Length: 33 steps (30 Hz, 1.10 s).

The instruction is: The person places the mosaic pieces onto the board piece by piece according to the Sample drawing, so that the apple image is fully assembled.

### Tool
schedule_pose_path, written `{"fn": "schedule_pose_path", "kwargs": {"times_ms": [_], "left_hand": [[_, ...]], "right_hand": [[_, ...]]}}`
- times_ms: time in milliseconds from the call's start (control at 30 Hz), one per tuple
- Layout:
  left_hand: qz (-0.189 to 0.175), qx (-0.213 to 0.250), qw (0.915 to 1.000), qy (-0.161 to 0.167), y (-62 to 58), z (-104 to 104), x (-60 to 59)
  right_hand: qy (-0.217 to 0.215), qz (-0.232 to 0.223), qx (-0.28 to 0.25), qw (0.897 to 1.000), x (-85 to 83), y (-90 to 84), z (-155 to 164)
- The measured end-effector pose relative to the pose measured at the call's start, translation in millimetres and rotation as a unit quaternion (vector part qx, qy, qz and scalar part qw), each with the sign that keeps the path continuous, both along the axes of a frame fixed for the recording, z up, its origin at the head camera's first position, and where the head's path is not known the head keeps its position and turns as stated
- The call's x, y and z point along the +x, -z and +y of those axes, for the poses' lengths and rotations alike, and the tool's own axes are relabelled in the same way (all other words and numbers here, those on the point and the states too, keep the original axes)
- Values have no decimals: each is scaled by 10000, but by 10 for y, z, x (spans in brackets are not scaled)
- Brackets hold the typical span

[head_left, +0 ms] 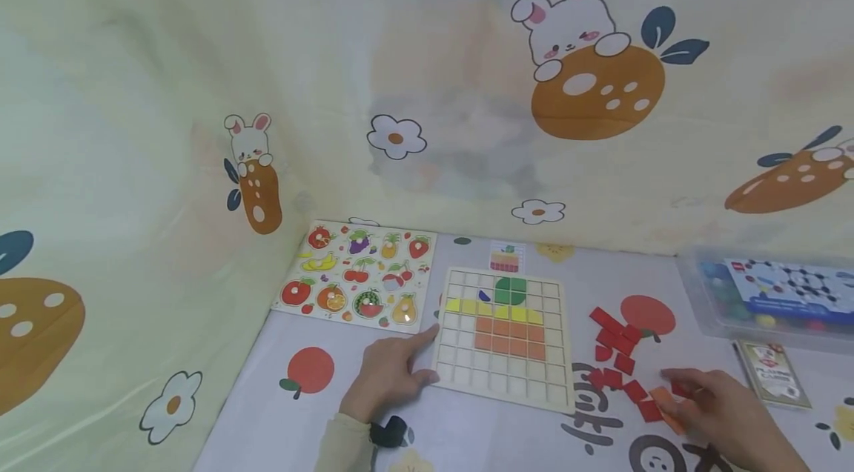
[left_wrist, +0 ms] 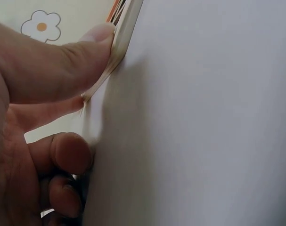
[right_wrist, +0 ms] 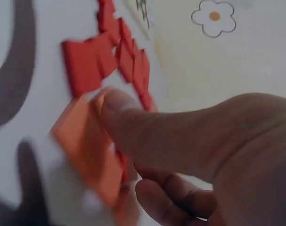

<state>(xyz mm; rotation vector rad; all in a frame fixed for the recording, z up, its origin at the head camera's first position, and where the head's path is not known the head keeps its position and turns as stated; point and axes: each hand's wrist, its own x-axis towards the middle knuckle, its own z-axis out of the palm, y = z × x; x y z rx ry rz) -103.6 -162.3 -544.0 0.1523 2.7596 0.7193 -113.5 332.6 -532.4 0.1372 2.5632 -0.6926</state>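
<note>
Right of grid board (head_left: 504, 338), beside red tiles (head_left: 617, 353): right hand (head_left: 723, 413) fingers pinching orange tile (head_left: 667, 407) off table (head_left: 467, 442). Likely light, thin, stiff, slick; best pinched by edges. Left hand (head_left: 387, 376) fingers relaxed, thumb pressing board's left edge.

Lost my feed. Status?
Left hand steadies grid board. Right hand pinches orange tile beside red tiles. Nothing in the way.

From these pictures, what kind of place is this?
Probably a children's play corner at home or in a nursery: a cartoon rabbit cloth covers wall and table, with a fruit peg puzzle and a grid tile board lying on it.
</note>
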Motion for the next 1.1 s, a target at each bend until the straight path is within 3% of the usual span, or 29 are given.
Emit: {"fn": "schedule_pose_path", "kwargs": {"times_ms": [167, 433, 767, 1000, 1100], "left_hand": [[11, -12, 10000, 46, -11, 2, -23], [92, 14, 9999, 59, 7, -12, -19], [157, 39, 9999, 11, 24, -22, -16], [206, 58, 9998, 37, 51, -28, -26], [200, 82, 9998, 45, 50, -29, -27]], "right_hand": [[321, -225, -415, 9984, 73, 65, 31], [-10, 87, 44, 10000, 9, 20, 13], [652, 189, -21, 9977, 85, 25, -68], [743, 292, -213, 9966, 2, 10, -85], [648, 551, -316, 9959, -52, -21, -115]]}}
